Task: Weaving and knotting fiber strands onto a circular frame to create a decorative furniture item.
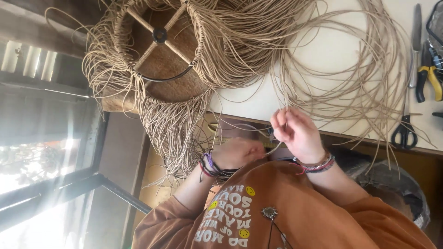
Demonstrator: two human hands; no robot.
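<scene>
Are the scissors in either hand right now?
No, the black-handled scissors lie on the white table, apart from both hands, which grip tan cord strands.

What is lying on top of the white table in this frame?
On the white table lie loose tan cords, black scissors, yellow-handled pliers and part of a cord-wrapped round frame. The cords cover much of the tabletop, so anything beneath them is hidden.
</scene>
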